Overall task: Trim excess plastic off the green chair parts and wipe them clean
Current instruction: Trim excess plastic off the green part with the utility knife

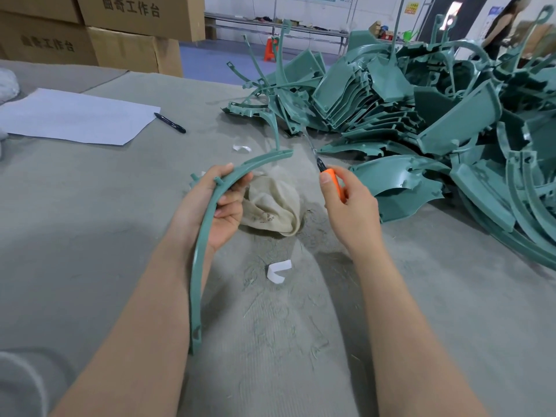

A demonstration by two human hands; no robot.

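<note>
Ok so, nearest to me, the bottom end of the long curved green plastic chair strip (195, 275) hangs right alongside the left forearm. It runs up from there through the left hand (216, 212), and its far tip pokes out above the table towards the pile. The fingers are curled round the strip about a third of the way down from that tip, thumb on the outer side. My guess is I'm holding it that high so the upper stretch stays stiff while the edge gets shaved. The long tail just dangles below the grip.

The grey felt table top (90, 206) under my arms is littered with thin green shavings (270, 311), plus a bent white scrap (278, 270). The right hand (352, 212) pinches the orange-handled trimming knife (332, 179), thumb riding on the handle and blade pointing up and away, near the strip but not touching it. The crumpled beige cloth (273, 206) sits on the table between the two hands, parked there for the wipe, I reckon.

Further out on the right is the big heap of green chair parts (421, 115), waiting their turn I'd say. Off to the left there's a white sheet of paper (75, 115) with a black pen (170, 122) beside it, and brown cardboard boxes (135, 19) stacked behind.
</note>
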